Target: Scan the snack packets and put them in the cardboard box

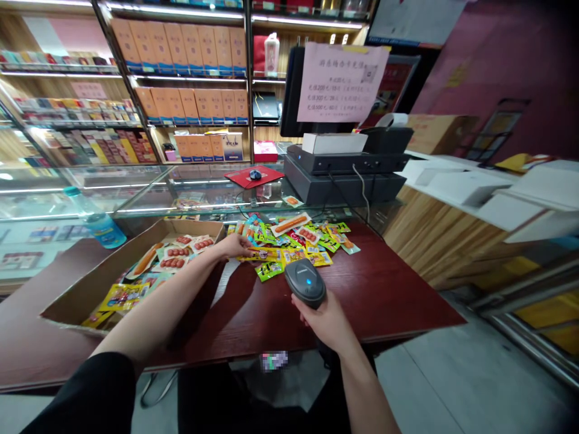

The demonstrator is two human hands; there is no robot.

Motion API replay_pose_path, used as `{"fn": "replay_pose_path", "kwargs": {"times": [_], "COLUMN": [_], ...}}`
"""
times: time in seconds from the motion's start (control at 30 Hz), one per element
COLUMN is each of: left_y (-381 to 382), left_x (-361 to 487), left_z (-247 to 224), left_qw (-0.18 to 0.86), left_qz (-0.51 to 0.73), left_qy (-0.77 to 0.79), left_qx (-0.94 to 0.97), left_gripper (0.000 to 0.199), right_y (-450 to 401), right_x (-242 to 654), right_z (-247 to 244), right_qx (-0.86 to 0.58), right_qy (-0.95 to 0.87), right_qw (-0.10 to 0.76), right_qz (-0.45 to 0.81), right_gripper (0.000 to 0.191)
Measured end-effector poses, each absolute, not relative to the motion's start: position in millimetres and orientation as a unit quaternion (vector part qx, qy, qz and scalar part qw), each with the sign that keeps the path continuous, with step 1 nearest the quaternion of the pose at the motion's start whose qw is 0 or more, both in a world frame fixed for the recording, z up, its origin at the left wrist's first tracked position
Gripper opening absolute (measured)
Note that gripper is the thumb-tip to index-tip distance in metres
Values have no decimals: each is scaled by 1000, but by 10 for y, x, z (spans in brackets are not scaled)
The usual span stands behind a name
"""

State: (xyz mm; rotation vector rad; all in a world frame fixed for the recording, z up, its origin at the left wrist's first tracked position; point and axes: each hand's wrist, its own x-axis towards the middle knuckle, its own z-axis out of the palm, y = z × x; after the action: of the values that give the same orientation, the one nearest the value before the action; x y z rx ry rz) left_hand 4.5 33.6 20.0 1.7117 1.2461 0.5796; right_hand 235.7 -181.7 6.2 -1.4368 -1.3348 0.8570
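Note:
My right hand [323, 319] is wrapped round the handle of a dark grey barcode scanner [304, 280], whose small blue light is on. The scanner's head points at the packets beyond it. With closed fingers, my left hand [234, 246] grips the left end of a yellow snack packet [260, 254], low over the table. Around it lies a loose heap of small green, yellow and blue packets [332, 238]. A long sausage in clear wrap [291, 223] rests on top of the heap. My left forearm reaches across an open cardboard box [90, 289] holding packed sausages [174, 263] and yellow packets.
The dark red table [380, 289] meets a glass counter [203, 184] at the back. On the counter are a mouse [255, 175] on a red pad and a black cash drawer [344, 181] with cables. A blue bottle [102, 226] stands left, behind the box.

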Motion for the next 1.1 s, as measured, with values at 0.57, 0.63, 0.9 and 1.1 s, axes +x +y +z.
{"fn": "replay_pose_path", "kwargs": {"times": [0.57,0.63,0.9,1.1], "left_y": [224,227,273,303], "left_x": [-113,-115,-131,-163], "left_z": [732,723,678,660], "left_qw": [602,599,592,604], "left_qz": [239,233,223,216], "left_qy": [443,448,454,448], "left_qx": [620,621,628,623], "left_gripper": [45,46,42,43], "right_y": [-1787,-1776,-1718,-1705], "right_x": [2309,2301,2279,2291], "right_z": [3,6,-6,-18], "right_qx": [-583,-582,-573,-571], "right_qy": [-510,-515,-535,-533], "right_qw": [500,500,500,501], "right_qz": [386,382,368,372], "right_gripper": [34,34,39,34]}}
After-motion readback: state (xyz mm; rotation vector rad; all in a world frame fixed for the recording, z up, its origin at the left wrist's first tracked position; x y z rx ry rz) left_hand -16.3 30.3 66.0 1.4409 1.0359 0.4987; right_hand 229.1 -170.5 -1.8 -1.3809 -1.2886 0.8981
